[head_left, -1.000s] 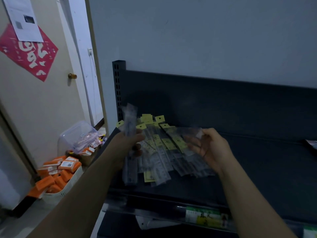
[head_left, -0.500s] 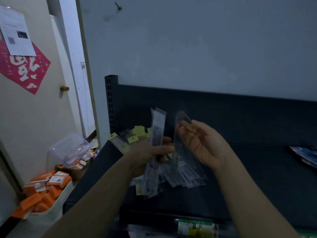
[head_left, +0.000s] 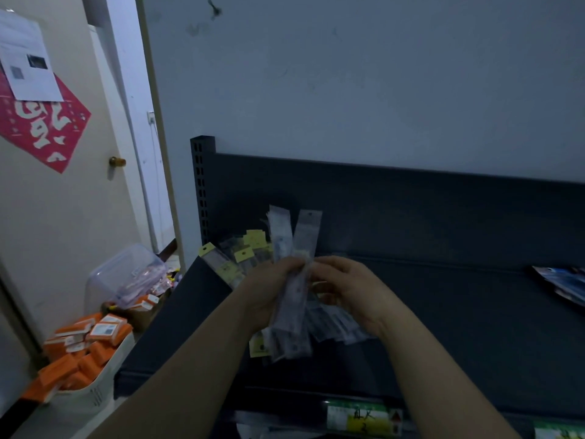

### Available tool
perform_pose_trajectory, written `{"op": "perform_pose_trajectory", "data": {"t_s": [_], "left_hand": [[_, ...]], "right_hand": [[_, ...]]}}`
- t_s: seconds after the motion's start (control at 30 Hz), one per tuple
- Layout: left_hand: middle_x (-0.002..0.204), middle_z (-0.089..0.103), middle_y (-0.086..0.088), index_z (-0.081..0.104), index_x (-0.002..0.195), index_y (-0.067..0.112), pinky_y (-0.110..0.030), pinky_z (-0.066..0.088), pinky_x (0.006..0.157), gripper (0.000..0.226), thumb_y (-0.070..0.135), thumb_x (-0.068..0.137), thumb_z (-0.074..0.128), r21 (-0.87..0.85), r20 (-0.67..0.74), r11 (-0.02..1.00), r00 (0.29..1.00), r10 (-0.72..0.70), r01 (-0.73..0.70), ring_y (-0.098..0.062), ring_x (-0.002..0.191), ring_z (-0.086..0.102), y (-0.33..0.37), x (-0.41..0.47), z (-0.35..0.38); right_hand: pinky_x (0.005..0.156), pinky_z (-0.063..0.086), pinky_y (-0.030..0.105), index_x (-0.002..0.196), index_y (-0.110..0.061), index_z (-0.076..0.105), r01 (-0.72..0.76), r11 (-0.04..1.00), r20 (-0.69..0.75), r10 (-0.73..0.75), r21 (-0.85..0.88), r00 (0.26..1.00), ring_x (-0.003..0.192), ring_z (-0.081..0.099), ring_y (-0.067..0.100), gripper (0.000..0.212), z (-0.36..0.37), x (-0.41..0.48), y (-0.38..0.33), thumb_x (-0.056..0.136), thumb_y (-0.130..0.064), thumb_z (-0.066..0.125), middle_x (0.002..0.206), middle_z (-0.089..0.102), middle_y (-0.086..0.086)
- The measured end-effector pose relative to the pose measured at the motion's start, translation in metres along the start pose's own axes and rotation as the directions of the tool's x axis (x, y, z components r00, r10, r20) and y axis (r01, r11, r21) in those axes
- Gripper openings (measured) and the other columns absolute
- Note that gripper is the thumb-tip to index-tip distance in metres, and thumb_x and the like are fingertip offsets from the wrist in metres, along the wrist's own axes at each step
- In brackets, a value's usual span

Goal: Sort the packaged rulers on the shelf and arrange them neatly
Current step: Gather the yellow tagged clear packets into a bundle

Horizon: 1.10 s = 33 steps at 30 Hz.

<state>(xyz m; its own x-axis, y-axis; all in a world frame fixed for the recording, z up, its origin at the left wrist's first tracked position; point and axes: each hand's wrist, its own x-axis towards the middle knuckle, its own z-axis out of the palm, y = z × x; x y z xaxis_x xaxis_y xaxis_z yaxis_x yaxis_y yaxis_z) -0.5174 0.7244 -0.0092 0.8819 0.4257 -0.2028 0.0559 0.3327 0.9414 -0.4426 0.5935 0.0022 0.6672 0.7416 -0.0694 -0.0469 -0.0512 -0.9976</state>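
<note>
Above the dark shelf [head_left: 474, 327], my left hand [head_left: 269, 293] grips two clear-sleeved packaged rulers [head_left: 294, 274], held upright side by side. My right hand [head_left: 351, 289] pinches the right one of the pair at its middle, fingers meeting the left hand. Behind and under the hands lies a loose pile of packaged rulers [head_left: 332, 324] on the shelf, several with yellow header tags [head_left: 243, 255] sticking out at the back left. Much of the pile is hidden by my hands.
The shelf's upright post [head_left: 202, 185] stands at the left against a grey wall. A dark packet [head_left: 563, 283] lies at the shelf's far right. Left of the shelf, on the floor, sit a clear plastic tub [head_left: 126, 274] and a white bin of orange boxes [head_left: 85, 353].
My right hand lifted a ruler off the pile and brought it against the one in my left hand. The two packs now stand together in the left hand's grip.
</note>
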Motion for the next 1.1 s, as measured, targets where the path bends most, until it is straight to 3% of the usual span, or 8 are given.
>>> {"op": "perform_pose_trajectory", "data": {"t_s": [0.1,0.2,0.43,0.57,0.73,0.87,0.97,1.1], "left_hand": [[0.098,0.069,-0.024,0.063,0.107,-0.008,-0.043,0.055,0.086,0.025,0.01,0.092,0.052,-0.089,0.006,0.996,1.0,-0.009,0.009,-0.031,0.086,0.067,0.0,-0.001,-0.003],[0.08,0.061,-0.01,0.055,0.102,0.0,-0.036,0.058,0.058,0.021,-0.004,0.09,0.038,-0.248,0.101,0.969,0.995,0.02,0.005,-0.02,0.062,0.06,0.006,-0.005,-0.017],[0.069,0.045,-0.005,0.054,0.101,0.006,-0.023,0.045,0.042,0.011,0.006,0.09,0.053,0.039,-0.27,0.998,0.961,0.065,-0.056,-0.015,0.051,0.043,0.011,-0.01,-0.068],[0.067,0.047,-0.012,0.054,0.082,0.003,-0.025,0.048,0.042,0.014,0.012,0.092,0.057,0.159,-0.359,0.987,0.931,0.066,-0.009,-0.019,0.051,0.045,0.004,-0.014,-0.08],[0.074,0.05,-0.013,0.059,0.086,0.006,-0.024,0.051,0.043,0.008,0.012,0.091,0.061,0.159,-0.404,0.987,0.912,0.065,0.0,-0.018,0.057,0.046,-0.002,-0.012,-0.087],[0.074,0.054,-0.01,0.059,0.093,0.011,-0.024,0.051,0.044,0.005,0.011,0.089,0.063,0.053,-0.367,0.998,0.93,0.001,0.019,-0.015,0.056,0.046,-0.006,-0.008,-0.091],[0.074,0.057,-0.008,0.06,0.094,0.013,-0.024,0.051,0.044,0.009,0.009,0.087,0.064,0.021,-0.328,0.999,0.944,-0.02,0.029,-0.013,0.055,0.046,-0.007,-0.006,-0.09],[0.065,0.055,-0.006,0.06,0.097,0.01,-0.023,0.051,0.043,0.008,0.007,0.089,0.061,-0.005,-0.289,0.999,0.956,-0.045,0.046,-0.013,0.051,0.045,-0.003,-0.002,-0.085]], "right_hand": [[0.073,0.049,0.024,0.101,-0.014,0.067,0.019,0.999,-0.003,-0.019,-0.047,1.0,0.076,0.065,0.009,0.012,0.003,-0.001,0.002,0.091,-0.016,0.061,0.092,0.07,0.004],[0.078,0.045,0.016,0.116,-0.016,0.061,0.052,0.943,-0.148,-0.105,-0.329,0.983,0.093,0.06,0.007,0.027,-0.006,0.005,0.009,0.091,-0.026,0.062,0.109,0.065,-0.001],[0.096,0.035,0.021,0.128,-0.008,0.056,0.09,0.65,0.03,-0.102,-0.755,0.994,0.122,0.047,0.017,0.032,-0.016,0.018,0.048,0.099,-0.019,0.046,0.136,0.051,0.008],[0.118,0.01,0.038,0.142,-0.028,0.04,0.02,0.426,-0.002,-0.051,-0.904,0.999,0.143,0.02,0.015,0.04,-0.021,0.027,0.063,0.102,-0.027,0.035,0.155,0.027,-0.004],[0.119,0.009,0.041,0.142,-0.027,0.04,-0.038,0.439,-0.05,-0.015,-0.898,0.999,0.145,0.015,0.017,0.042,-0.031,0.034,0.064,0.101,-0.022,0.036,0.158,0.019,-0.002],[0.117,0.004,0.038,0.139,-0.025,0.045,0.052,0.364,-0.021,-0.194,-0.93,0.981,0.146,0.013,0.019,0.039,-0.017,0.031,0.057,0.102,-0.022,0.034,0.154,0.029,-0.004],[0.105,0.021,0.017,0.136,-0.017,0.05,0.263,0.513,0.138,-0.269,-0.817,0.953,0.137,0.033,0.018,0.036,0.006,0.032,0.047,0.101,-0.017,0.038,0.142,0.045,0.0],[0.109,0.017,0.017,0.142,-0.018,0.044,0.307,0.595,0.268,-0.156,-0.743,0.951,0.142,0.026,0.013,0.041,0.027,0.037,0.041,0.102,-0.016,0.037,0.151,0.035,-0.003]]}}
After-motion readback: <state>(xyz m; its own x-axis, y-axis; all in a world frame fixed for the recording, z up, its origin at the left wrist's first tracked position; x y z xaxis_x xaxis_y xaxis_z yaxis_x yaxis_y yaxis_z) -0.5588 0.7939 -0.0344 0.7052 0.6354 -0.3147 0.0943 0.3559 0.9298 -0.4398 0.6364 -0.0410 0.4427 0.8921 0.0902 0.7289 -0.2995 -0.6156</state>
